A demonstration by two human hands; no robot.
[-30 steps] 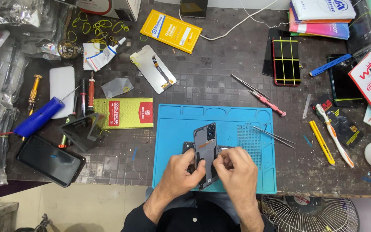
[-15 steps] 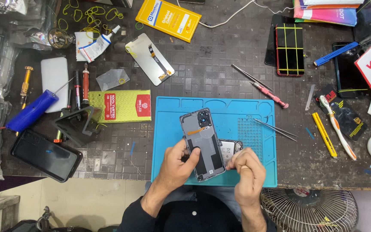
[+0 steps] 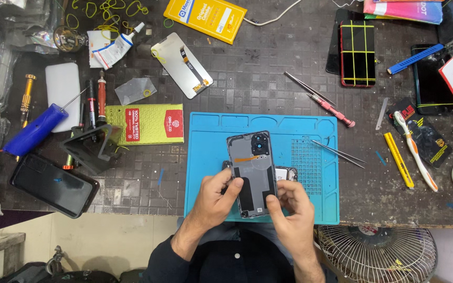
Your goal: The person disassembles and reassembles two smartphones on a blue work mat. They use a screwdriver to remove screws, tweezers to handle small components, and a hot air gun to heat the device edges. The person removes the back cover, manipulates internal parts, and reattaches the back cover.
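A grey phone back cover (image 3: 252, 170) with a camera cutout near its top is held inner side up over a blue work mat (image 3: 211, 157). My left hand (image 3: 217, 198) grips its lower left edge, thumb laid on the panel. Fingers of my right hand (image 3: 289, 207) pinch its lower right corner. Under the cover lies an opened phone body (image 3: 288, 173), mostly hidden, with only its right edge showing.
Tweezers (image 3: 337, 152) rest on the mat's right side. A red screwdriver (image 3: 331, 110) and a second pair of tweezers (image 3: 306, 87) lie above it. A display panel (image 3: 181, 64), a yellow-green box (image 3: 145, 123), a black stand (image 3: 89, 148), a black phone (image 3: 53, 183) and a blue-handled tool (image 3: 33, 131) sit left. A fan (image 3: 376, 254) stands below the table edge.
The back cover has come up off the phone body and now lies tilted in both hands, inner side facing up. My hands slid down to its lower end.
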